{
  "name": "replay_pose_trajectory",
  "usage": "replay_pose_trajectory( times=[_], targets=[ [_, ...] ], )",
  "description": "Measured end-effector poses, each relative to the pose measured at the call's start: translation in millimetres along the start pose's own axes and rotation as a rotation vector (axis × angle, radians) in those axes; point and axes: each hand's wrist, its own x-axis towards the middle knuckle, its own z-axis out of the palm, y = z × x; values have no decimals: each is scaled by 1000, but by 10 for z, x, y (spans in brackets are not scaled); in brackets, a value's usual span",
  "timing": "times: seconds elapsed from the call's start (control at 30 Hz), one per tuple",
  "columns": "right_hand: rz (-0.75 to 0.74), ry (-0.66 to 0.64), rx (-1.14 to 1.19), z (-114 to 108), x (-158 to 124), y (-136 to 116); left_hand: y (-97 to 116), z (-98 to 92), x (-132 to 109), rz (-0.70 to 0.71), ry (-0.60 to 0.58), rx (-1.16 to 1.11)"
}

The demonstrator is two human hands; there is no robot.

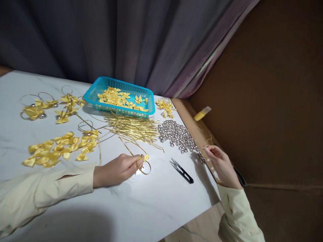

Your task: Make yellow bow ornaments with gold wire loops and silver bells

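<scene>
At the center of the frame, a person's left hand (122, 169) pinches a gold wire ring (150, 167) bearing a small yellow satin bow (146, 157) over a white marbled tabletop (126, 211); the fingertips cover part of the ring, and a silvery bead beside the bow is only partly visible. At right, the right hand (221, 164) hangs by the table edge, thumb and fingers drawn together. A thin, pale gold strand (210, 138) shows faintly near its fingertips, but whether they grip it cannot be told. A dark object (239, 176) behind the wrist is mostly hidden.

Black-handled metal thread snips (182, 171) lie between the hands, below a heap of shiny silver beads (178, 134) too small to tell apart singly. Gold wire lengths (133, 128) spread mid-frame, their tangled ends hard to trace. Behind them, a turquoise plastic basket (118, 109) holds loose yellow bows (113, 96), its front wall concealing some. More yellow ribbon bows (50, 154) overlap at left, beneath ringed bows (35, 111) at upper left. Both cream sleeves (68, 186) run out of frame.
</scene>
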Motion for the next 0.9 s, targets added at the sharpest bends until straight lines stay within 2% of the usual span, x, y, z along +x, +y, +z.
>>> replay_pose_trajectory(
  times=[0.33, 0.57, 0.67, 0.77, 0.9],
  targets=[
    [162, -247, 221, 107, -109, -191, 16, -10, 11, -2, -4, -16],
    [168, -311, 260, 301, -127, -378, 21, -8, 16, -13, 3, -17],
    [126, -333, 232, 447, -108, -545, 33, -23, 15, -43, 28, -62],
    [11, -326, 133, 631, -89, -737, 53, -75, 24, -87, 86, -145],
    [-134, -413, 57, 873, -88, -943, 100, -206, 48, -17, 215, -106]
  ],
)
